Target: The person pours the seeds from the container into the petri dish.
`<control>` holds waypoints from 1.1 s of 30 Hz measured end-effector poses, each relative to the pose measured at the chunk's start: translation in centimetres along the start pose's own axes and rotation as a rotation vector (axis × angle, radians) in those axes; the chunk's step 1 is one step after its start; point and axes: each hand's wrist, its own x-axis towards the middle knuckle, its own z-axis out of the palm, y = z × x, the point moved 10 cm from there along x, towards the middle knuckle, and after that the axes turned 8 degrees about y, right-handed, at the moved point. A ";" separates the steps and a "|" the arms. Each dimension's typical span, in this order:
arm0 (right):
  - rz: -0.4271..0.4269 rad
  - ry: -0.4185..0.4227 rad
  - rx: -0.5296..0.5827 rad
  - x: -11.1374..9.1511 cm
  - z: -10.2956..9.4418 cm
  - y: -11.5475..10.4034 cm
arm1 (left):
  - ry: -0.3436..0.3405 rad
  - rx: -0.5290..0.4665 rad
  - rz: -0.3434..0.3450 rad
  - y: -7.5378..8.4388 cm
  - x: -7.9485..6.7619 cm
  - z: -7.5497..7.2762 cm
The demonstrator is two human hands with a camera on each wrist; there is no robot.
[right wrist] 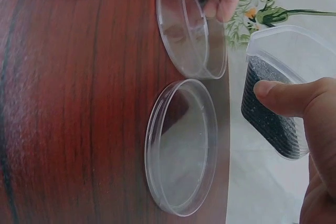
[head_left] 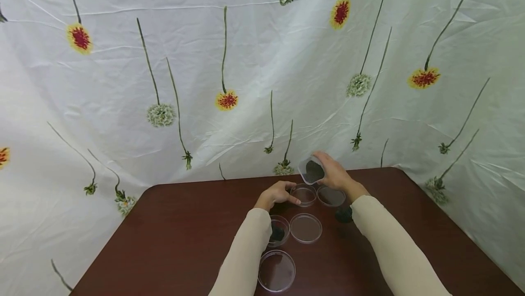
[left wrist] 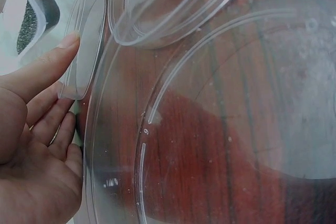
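Observation:
My right hand (head_left: pixel 334 173) grips a clear plastic tub (right wrist: pixel 289 38) by its side, thumb pressed on the wall. Black granules (right wrist: pixel 268 121) lie in the tub, which is tilted and raised over the back of the table. My left hand (head_left: pixel 279 192) holds the rim of a clear petri dish (right wrist: pixel 168 35), thumb on the near side and fingers around the far side. This dish stands just below and in front of the tub. Right beside it is another clear petri dish (right wrist: pixel 152 166).
Nearer me stand a clear dish (head_left: pixel 305 242), a dish (head_left: pixel 287 240) with a dark clump in it, partly behind the left sleeve, and a front dish (head_left: pixel 294 271). A dark object (head_left: pixel 343 214) lies by the right sleeve. Behind the brown table (head_left: pixel 184 232) hangs a flowered cloth (head_left: pixel 246 141).

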 end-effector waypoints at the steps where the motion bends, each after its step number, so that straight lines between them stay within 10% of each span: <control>1: -0.007 0.000 -0.003 -0.1 0.0 -0.1 | 0.000 0.000 0.001 0.0 0.0 0.0; 33: -0.138 -0.038 -0.119 -0.4 1.1 -1.7 | 0.007 0.005 0.008 0.3 -0.2 -0.1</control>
